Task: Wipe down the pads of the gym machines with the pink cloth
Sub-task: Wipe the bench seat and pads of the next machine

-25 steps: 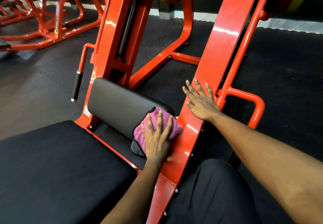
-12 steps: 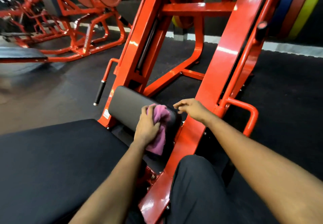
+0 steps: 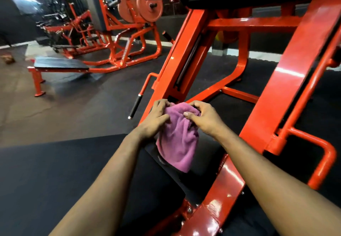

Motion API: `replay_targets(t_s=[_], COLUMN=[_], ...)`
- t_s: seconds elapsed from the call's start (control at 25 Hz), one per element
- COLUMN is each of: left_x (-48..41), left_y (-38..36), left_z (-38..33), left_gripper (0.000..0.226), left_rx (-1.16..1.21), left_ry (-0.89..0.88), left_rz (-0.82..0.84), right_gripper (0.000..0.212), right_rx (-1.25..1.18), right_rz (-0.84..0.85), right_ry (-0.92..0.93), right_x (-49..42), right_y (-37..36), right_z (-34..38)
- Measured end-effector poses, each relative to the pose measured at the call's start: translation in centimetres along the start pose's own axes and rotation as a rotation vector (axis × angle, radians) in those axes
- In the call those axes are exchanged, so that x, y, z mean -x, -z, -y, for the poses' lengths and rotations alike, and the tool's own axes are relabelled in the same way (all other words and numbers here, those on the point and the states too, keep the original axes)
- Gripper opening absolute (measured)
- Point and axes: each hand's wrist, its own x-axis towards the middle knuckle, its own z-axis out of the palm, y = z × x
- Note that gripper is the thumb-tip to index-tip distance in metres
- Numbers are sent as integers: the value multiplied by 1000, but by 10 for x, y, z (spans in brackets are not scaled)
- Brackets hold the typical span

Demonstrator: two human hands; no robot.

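Note:
The pink cloth hangs bunched in front of me, lifted off the pad. My left hand grips its upper left edge with curled fingers. My right hand pinches its upper right part between thumb and fingers. Below the cloth a strip of the small dark pad shows, mostly hidden by the cloth and my arms. The large black seat pad of the orange machine fills the lower left.
Orange frame rails rise on both sides, with a bent handle bar at right and a black-grip handle at left. A flat bench and another plate-loaded machine stand at the back left on dark floor.
My left hand lifted the cloth off the small pad. My right hand left the orange rail and took hold of the cloth. The view tilted upward.

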Motion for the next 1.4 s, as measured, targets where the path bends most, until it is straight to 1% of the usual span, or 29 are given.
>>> replay_targets(t_s=[0.08, 0.12, 0.2, 0.28, 0.32, 0.44, 0.48, 0.52, 0.56, 0.6, 0.68, 0.76, 0.8, 0.84, 0.92, 1.0, 1.08, 1.16, 1.24, 1.32, 1.4], left_x=[6, 12, 23, 35, 40, 59, 67, 76, 85, 95, 123, 159, 178, 197, 236, 275, 314, 350, 382, 413, 447], left_y=[32, 50, 88, 121, 143, 216, 243, 272, 295, 317, 379, 432, 453, 471, 500, 519, 529, 529, 525, 518, 510], left_z=[0, -6, -22, -39, -54, -124, -153, -186, -214, -239, -305, -365, -390, -410, -438, -464, -493, -521, -544, -565, -586], left_gripper=[36, 34, 39, 42, 38, 34, 31, 24, 20, 22, 30, 36, 36, 32, 24, 17, 13, 16, 22, 19, 14], left_rx=[-76, -163, -279, -306, -355, -721, -765, -742, -663, -551, -420, -377, -363, -342, -310, -292, -323, -365, -371, -373, -396], left_ry=[38, 56, 108, 184, 208, 342, 384, 403, 410, 408, 383, 338, 335, 347, 394, 439, 470, 520, 598, 653, 666], left_rz=[42, 77, 128, 148, 120, 26, -15, -71, -118, -157, -208, -239, -247, -257, -282, -318, -374, -454, -536, -638, -779], right_gripper=[17, 20, 23, 31, 34, 36, 35, 33, 31, 29, 27, 25, 23, 19, 17, 16, 13, 16, 20, 21, 16], right_rx=[-25, -17, -29, -19, 12, 94, 113, 125, 122, 122, 138, 156, 178, 183, 121, 57, 25, -29, -103, -195, -282], right_rz=[110, 140, 166, 194, 210, 213, 210, 206, 209, 216, 244, 277, 300, 317, 350, 379, 398, 439, 465, 509, 617], right_ry=[11, 12, -8, -43, -64, -123, -133, -137, -131, -112, -104, -63, -38, -9, 25, 47, 93, 133, 131, 131, 130], right_x=[-10, -14, -20, -23, -28, -32, -33, -35, -35, -35, -37, -30, -26, -22, -15, -6, 5, 22, 42, 64, 88], right_y=[-11, -14, -11, 1, 10, 37, 45, 52, 58, 64, 82, 95, 98, 99, 94, 84, 71, 59, 47, 37, 28], right_z=[26, 42, 79, 121, 148, 241, 276, 311, 342, 371, 453, 525, 557, 584, 624, 656, 682, 706, 725, 744, 768])
